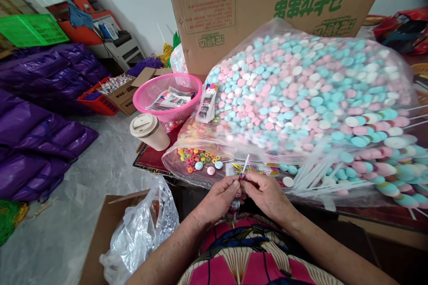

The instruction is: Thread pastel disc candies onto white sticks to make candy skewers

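Note:
My left hand (224,193) and my right hand (265,191) meet at the table's front edge, fingers pinched together. Between them they grip the neck of a small printed plastic packet (235,206), which hangs below the fingers. A white stick (245,163) pokes up out of the pinch; what is inside the packet is mostly hidden by my fingers. Just beyond lie flat printed packets (256,168) with yellow twist ties (241,169) on them. Left of these are several loose round candies (210,170) and ring-shaped candies (200,158). White sticks (316,169) lie bunched to the right.
A big clear bag of pastel candies (294,84) covers much of the table. Skewered candies (384,142) lie at right. A pink basket (140,103) holding packets and a lidded cup (150,131) stand at left. Behind rises a cardboard box (200,9); an open carton (95,236) sits below.

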Available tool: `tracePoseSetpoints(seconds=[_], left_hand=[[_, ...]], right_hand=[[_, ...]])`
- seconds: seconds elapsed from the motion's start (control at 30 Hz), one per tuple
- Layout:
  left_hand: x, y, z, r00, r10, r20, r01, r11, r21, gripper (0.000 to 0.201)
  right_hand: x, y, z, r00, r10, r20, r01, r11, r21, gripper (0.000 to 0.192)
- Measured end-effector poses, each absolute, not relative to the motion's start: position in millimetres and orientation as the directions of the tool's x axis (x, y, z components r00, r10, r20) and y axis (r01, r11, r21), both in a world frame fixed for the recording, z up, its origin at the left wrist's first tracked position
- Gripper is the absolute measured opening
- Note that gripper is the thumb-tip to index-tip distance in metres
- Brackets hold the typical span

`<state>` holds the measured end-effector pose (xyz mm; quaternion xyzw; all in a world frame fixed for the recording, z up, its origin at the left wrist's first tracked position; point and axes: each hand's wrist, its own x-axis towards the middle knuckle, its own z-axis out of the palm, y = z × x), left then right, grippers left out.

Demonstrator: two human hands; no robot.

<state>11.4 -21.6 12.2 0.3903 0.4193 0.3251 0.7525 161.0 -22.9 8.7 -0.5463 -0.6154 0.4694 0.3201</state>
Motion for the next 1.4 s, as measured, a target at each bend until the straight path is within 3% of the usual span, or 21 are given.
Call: tracePoseSetpoints(seconds=[0.13,0.43,0.6,0.77,0.87,1.0,1.2,1.4], left_hand=[[17.0,-22.4,10.3,0.428,0.804,-0.414,-0.242,0.543,0.804,0.034],[22.9,-24.7,3.7,0.361,0.76,-0.54,-0.334,0.646,0.686,0.034],[23.1,-24.8,2.9,0.401,0.737,-0.544,-0.355,0.672,0.65,0.037],[28.8,-27.7,2.2,0.317,0.76,-0.567,-0.397,0.65,0.648,0.036],[28.6,-30.1,5.2,0.286,0.795,-0.534,-0.35,0.606,0.715,0.035],[24.2,-31.4,8.6,0.342,0.818,-0.463,-0.287,0.56,0.777,0.039],[19.8,-28.3,4.1,0.396,0.724,-0.565,-0.421,0.69,0.589,0.029],[15.5,-24.2,2.4,0.48,0.667,-0.569,-0.406,0.744,0.53,0.03]], right_hand=[[162.2,-23.0,9.1,-0.208,0.97,-0.127,0.379,-0.04,-0.924,0.021],[169.8,-21.1,18.5,-0.424,0.896,-0.133,0.212,-0.045,-0.976,0.024],[171.5,-23.7,11.6,-0.391,0.914,-0.109,0.175,-0.042,-0.984,0.021],[170.3,-27.3,-7.0,-0.317,0.937,-0.146,0.172,-0.095,-0.981,0.019],[171.6,-29.1,-11.6,-0.311,0.94,-0.144,0.16,-0.097,-0.982,0.021],[171.7,-31.3,-11.4,-0.286,0.95,-0.127,0.147,-0.088,-0.985,0.025],[167.4,-35.2,-5.2,-0.329,0.941,-0.076,0.118,-0.038,-0.992,0.023],[179.6,-28.9,0.5,-0.42,0.907,0.027,0.197,0.12,-0.973,0.02]])
